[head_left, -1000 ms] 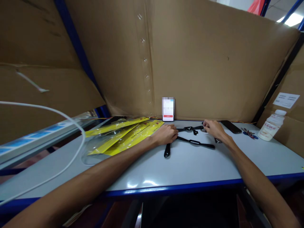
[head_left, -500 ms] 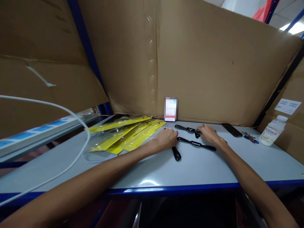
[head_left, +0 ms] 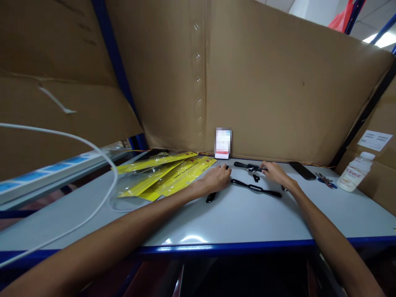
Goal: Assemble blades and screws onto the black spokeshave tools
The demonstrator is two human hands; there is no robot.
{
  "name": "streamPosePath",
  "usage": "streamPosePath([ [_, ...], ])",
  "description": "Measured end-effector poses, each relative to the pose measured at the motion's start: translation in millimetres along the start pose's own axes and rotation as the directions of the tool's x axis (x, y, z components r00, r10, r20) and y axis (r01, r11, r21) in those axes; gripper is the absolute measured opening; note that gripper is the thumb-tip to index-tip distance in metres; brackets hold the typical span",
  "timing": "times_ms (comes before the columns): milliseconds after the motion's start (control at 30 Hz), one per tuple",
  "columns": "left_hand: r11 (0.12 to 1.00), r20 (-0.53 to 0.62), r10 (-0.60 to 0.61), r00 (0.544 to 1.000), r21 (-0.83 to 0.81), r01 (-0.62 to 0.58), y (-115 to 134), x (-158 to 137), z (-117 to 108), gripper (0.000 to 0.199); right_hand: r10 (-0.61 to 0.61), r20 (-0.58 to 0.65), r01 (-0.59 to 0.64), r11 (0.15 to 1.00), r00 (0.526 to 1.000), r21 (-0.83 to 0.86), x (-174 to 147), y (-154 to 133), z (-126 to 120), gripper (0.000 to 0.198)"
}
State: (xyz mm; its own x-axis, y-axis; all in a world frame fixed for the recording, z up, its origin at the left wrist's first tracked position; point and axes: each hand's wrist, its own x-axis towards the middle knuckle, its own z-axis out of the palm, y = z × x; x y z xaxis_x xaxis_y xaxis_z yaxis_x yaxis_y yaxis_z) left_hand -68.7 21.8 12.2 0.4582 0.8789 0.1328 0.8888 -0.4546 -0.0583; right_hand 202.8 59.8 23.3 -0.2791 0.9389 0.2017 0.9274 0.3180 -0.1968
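My left hand (head_left: 217, 178) is closed around a black two-handled spokeshave (head_left: 210, 197); one handle end shows below the palm and the other end pokes out past the fingers, while its middle is hidden. My right hand (head_left: 275, 172) pinches the right handle of a second black spokeshave (head_left: 252, 167), which lies along the back of the table. A small black part (head_left: 256, 178) lies loose just in front of it. Nearer the front, a third black spokeshave body (head_left: 255, 188) rests between the hands, untouched, with an open slot at its middle.
Yellow cards in clear blister packs (head_left: 182, 175) are heaped on the left. A lit phone (head_left: 222, 144) leans on the cardboard wall (head_left: 253, 82). At right are a dark phone (head_left: 302, 170), keys (head_left: 326, 180) and a bottle (head_left: 355, 172). A white cable (head_left: 102, 152) loops at left.
My left hand has turned, swinging the spokeshave's near handle leftward. My right hand has left the small black part and gripped the back spokeshave's handle; that tool has shifted slightly right.
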Motion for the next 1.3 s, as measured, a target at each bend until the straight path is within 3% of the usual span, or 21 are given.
streamPosePath([
  [133,0.997,-0.058,-0.010,0.998,-0.079,0.005,-9,10,12,0.026,0.228,-0.026,-0.208,0.925,0.973,0.319,0,-8,-1,0.016],
  [233,0.988,-0.108,-0.004,0.994,-0.156,-0.013,-17,19,22,0.026,0.265,0.095,-0.275,0.807,0.959,0.523,-3,-13,-2,0.016],
  [333,0.972,-0.157,0.011,0.988,-0.232,-0.048,-23,27,29,0.030,0.206,0.284,-0.348,0.455,0.937,0.820,-10,-18,-2,0.023],
  [400,0.962,-0.186,0.014,0.982,-0.267,-0.064,-25,29,32,0.035,0.140,0.342,-0.367,0.254,0.929,0.895,-14,-23,-2,0.027],
  [500,0.935,-0.224,0.004,0.975,-0.346,-0.084,-24,29,34,0.041,0.031,0.351,-0.352,0.108,0.936,0.930,-21,-33,-3,0.028],
  [600,0.871,-0.289,0.058,0.956,-0.453,-0.190,-18,27,31,0.049,-0.092,0.351,-0.348,0.053,0.932,0.936,-26,-43,-8,0.027],
  [700,0.823,-0.326,0.169,0.930,-0.473,-0.315,-11,22,26,0.055,-0.176,0.334,-0.324,0.083,0.926,0.942,-27,-45,-15,0.029],
  [800,0.865,-0.233,0.262,0.936,-0.373,-0.335,-9,17,24,0.047,-0.015,0.169,-0.162,0.203,0.986,0.966,-21,-32,-21,0.029],
  [867,0.896,-0.174,0.275,0.945,-0.309,-0.318,-10,16,26,0.040,0.182,0.004,-0.077,0.396,0.983,0.915,-15,-15,-26,0.026],
  [933,0.915,-0.157,0.252,0.955,-0.281,-0.288,-12,16,30,0.039,0.337,-0.169,-0.108,0.667,0.926,0.737,-12,8,-32,0.026],
  [1000,0.924,-0.158,0.224,0.962,-0.280,-0.261,-14,18,33,0.040,0.344,-0.338,-0.179,0.882,0.876,0.435,-12,31,-39,0.021],
  [1033,0.925,-0.160,0.216,0.963,-0.283,-0.254,-15,19,34,0.040,0.323,-0.387,-0.221,0.933,0.864,0.285,-12,41,-42,0.020],
  [1100,0.924,-0.158,0.208,0.965,-0.292,-0.247,-16,20,36,0.042,0.304,-0.402,-0.285,0.952,0.864,0.108,-14,56,-47,0.019],
  [1167,0.929,-0.144,0.196,0.970,-0.290,-0.231,-14,20,38,0.044,0.286,-0.348,-0.293,0.955,0.893,0.035,-14,63,-45,0.021],
  [1300,0.950,-0.144,0.185,0.972,-0.227,-0.215,-10,19,39,0.045,0.115,-0.165,-0.121,0.992,0.980,-0.033,-8,52,-21,0.029],
])
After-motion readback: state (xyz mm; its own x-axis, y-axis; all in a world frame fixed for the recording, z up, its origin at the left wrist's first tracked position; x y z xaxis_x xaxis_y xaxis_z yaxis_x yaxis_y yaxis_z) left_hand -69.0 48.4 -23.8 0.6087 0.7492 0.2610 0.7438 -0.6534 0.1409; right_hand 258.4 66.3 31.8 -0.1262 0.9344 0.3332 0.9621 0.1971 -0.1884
